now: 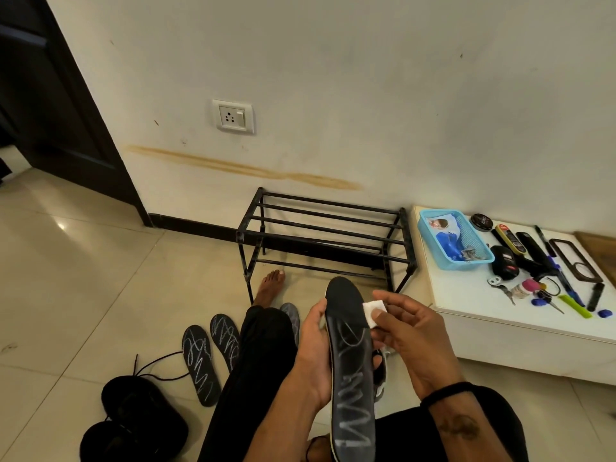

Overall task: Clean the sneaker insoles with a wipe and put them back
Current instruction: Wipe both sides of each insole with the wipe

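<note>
Tiled floor (100,261) beside a wall: left hand (313,355) grips a chalk-marked insole (350,361); right hand (410,331) pinches the wipe (373,311) against its partly cleaned forefoot. Two marked insoles (200,365) and apparently sneakers (140,418) await.

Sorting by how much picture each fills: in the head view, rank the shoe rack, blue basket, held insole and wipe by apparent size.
1. shoe rack
2. held insole, enlarged by nearness
3. blue basket
4. wipe

Black chalk-scribbled insole (350,358) held upright, white wipe (373,313) against its right edge.
</note>
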